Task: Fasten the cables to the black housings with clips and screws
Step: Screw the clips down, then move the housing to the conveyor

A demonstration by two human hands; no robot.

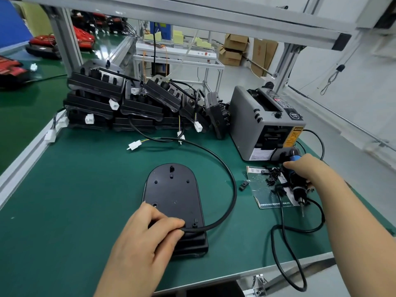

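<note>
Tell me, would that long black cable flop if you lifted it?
Probably bendy, not limp: the cable lies in one smooth wide loop, so it would likely keep a curve. Its plug end would probably swing, since only the left hand holds it.

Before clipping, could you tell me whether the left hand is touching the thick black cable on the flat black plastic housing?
Touching. The head view shows the left hand pinching the black cable over the black housing.
</note>
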